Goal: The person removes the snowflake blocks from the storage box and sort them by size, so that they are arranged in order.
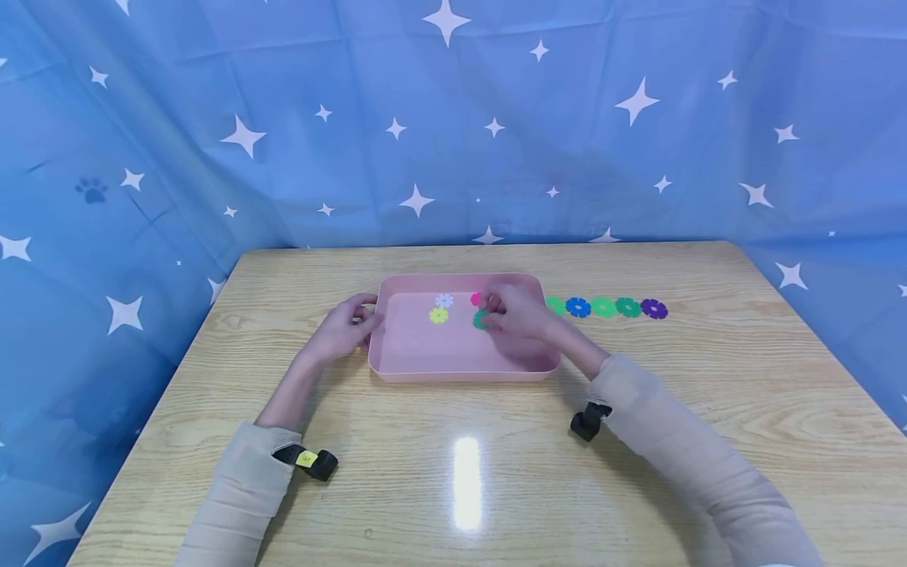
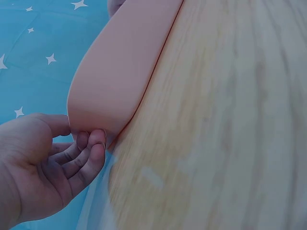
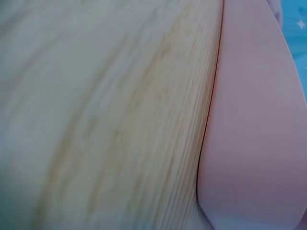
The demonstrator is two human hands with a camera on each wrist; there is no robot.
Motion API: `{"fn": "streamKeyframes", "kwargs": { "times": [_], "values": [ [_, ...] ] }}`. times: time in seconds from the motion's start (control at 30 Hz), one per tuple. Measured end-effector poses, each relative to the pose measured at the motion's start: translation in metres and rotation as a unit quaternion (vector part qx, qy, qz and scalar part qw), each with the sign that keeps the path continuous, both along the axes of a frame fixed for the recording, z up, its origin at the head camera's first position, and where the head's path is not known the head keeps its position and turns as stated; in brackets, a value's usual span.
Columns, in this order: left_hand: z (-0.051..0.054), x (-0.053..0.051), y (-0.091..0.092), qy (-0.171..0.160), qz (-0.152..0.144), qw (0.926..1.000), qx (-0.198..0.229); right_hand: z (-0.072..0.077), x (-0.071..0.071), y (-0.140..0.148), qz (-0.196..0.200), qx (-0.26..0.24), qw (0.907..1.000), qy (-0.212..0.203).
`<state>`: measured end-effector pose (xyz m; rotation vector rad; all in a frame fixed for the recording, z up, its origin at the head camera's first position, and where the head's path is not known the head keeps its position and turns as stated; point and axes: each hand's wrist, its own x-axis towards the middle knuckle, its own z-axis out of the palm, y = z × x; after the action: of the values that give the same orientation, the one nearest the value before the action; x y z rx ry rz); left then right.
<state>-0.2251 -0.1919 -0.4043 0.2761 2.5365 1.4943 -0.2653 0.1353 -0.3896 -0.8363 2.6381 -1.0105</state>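
Note:
A shallow pink tray (image 1: pixel 425 354) lies on the wooden table. At its left end my left hand (image 1: pixel 342 327) grips the wall, the thumb at the rim and the fingers curled against the outside, as the left wrist view shows. My right hand (image 1: pixel 520 313) is inside the tray's right half, its fingertips pinching the edge of a dark green notched plastic disc (image 1: pixel 479 319). Just beyond it, a pink disc (image 1: pixel 475 298) is partly hidden by the fingers. A white disc (image 1: pixel 444 300) and a yellow disc (image 1: pixel 438 315) lie left of them. The right wrist view shows only tray wall and table.
Right of the tray, several discs form a row on the table (image 1: pixel 453 425): a light green one (image 1: pixel 556 305) by the tray, a blue disc (image 1: pixel 578 307), more greens, and a purple disc (image 1: pixel 654 309) at the end. A blue star-patterned curtain (image 1: pixel 453 118) hangs behind.

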Motion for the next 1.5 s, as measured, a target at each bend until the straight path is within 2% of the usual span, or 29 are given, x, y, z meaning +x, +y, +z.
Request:
{"fn": "streamKeyframes", "kwargs": {
  "times": [0.17,0.33,0.47,0.67,0.83,0.87,0.9,1.07,1.1,1.2,1.5],
  "values": [
    [0.0,0.0,0.0,0.001,-0.002,1.0,-0.002,0.002,-0.004,0.01,-0.017,-0.017,0.9995,0.02],
    [0.0,0.001,0.0,0.001,-0.003,1.0,0.001,0.013,0.0,0.026,-0.061,-0.038,0.9974,0.005],
    [0.0,0.001,0.001,0.003,-0.001,1.0,0.004,0.017,0.0,0.043,-0.088,-0.055,0.9946,0.007],
    [0.0,0.0,0.0,0.005,-0.001,1.0,0.002,0.018,-0.002,0.074,-0.118,-0.07,0.99,0.032],
    [0.001,0.0,0.0,0.003,-0.003,1.0,0.001,0.018,0.0,0.106,-0.142,-0.061,0.9872,0.037],
    [0.006,0.003,0.002,0.002,-0.005,1.0,0.002,0.018,0.001,0.113,-0.149,-0.057,0.9865,0.036],
    [0.007,0.004,0.002,0.001,-0.005,1.0,0.003,0.018,0.001,0.12,-0.155,-0.053,0.9859,0.033],
    [0.007,0.004,0.002,-0.001,-0.002,1.0,0.002,0.018,0.003,0.157,-0.181,-0.038,0.982,0.038],
    [0.001,0.001,0.001,-0.002,0.0,1.0,0.003,0.018,0.003,0.165,-0.186,-0.033,0.9812,0.042],
    [0.001,0.0,0.0,-0.004,0.002,1.0,0.004,0.017,0.003,0.188,-0.206,-0.015,0.9774,0.047],
    [0.002,0.0,0.001,-0.001,-0.002,1.0,0.004,0.008,0.004,0.247,-0.256,0.014,0.9664,0.017]
  ]
}}
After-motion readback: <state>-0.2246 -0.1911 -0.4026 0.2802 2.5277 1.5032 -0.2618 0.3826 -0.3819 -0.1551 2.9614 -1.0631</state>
